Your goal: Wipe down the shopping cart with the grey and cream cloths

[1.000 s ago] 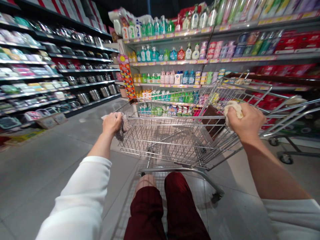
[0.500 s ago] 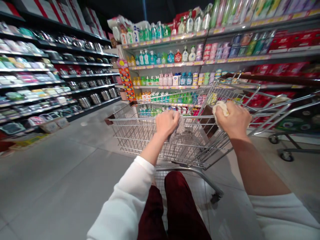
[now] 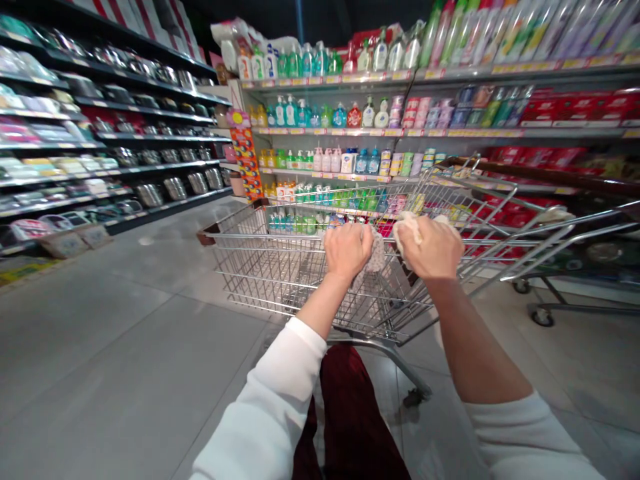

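Observation:
A metal shopping cart [image 3: 260, 270] stands sideways in front of me, its wire basket showing nothing inside. My left hand [image 3: 347, 250] is closed round the near top rail with a greyish cloth [image 3: 376, 257] bunched in it; the cloth sticks out past the thumb side. Just to its right, my right hand [image 3: 436, 248] grips a cream cloth [image 3: 406, 230] against the same rail, near the cart's handle end. Folds of this cloth show over the knuckles. My fingertips are hidden on both hands.
Shelves of pump bottles [image 3: 290, 113] line the back. Pots [image 3: 175, 189] fill the shelves at left. Another shopping cart [image 3: 570, 230] stands at right, with a wheel [image 3: 541, 316] on the tiled floor [image 3: 125, 347]. My knees in dark red trousers [image 3: 355, 413] are close to the cart.
My right hand has slid left along the rail with its cloth, and my left hand has shifted a little right. The hands are now closer together. The view has turned slightly.

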### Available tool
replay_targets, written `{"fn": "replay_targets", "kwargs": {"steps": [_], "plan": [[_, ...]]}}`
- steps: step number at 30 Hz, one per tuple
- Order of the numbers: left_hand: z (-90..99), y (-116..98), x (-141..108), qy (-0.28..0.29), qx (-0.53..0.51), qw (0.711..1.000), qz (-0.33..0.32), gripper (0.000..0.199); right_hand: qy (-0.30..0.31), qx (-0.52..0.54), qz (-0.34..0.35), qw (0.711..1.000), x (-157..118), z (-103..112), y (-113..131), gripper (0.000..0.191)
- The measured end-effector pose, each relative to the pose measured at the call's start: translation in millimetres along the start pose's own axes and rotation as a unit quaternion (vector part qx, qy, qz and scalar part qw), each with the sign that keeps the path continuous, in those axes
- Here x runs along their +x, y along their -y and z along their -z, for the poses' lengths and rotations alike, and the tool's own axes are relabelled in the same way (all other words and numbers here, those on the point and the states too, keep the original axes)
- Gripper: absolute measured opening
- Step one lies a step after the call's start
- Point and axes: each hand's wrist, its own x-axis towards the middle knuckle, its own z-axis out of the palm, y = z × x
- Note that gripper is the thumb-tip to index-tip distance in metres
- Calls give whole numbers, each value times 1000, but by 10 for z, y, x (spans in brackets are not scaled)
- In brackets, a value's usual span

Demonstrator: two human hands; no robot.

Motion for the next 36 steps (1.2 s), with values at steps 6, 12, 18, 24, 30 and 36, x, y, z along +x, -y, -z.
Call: {"fn": "replay_targets", "kwargs": {"steps": [6, 12, 18, 24, 30, 36], "plan": [[-4, 66, -3, 18, 11, 1000, 4, 40, 48, 27, 15, 998, 26, -98, 652, 59], [1, 148, -5, 28, 31, 999, -18, 41, 22, 16, 76, 997, -16, -89, 536, 51], [10, 161, 5, 27, 31, 999, -34, 41, 14, -31, 111, 993, -21, 20, 195, 50], [-9, 173, 0, 16, 35, 998, -47, 40, 12, -107, 74, 991, -46, 284, -617, 51], [-15, 172, -7, 9, 29, 999, -44, 39, 53, -139, 85, 985, 12, 502, -911, 47], [-24, 198, -3, 5, 23, 999, -45, 38, -48, -240, -135, 960, 400, 835, -1195, 48]]}}
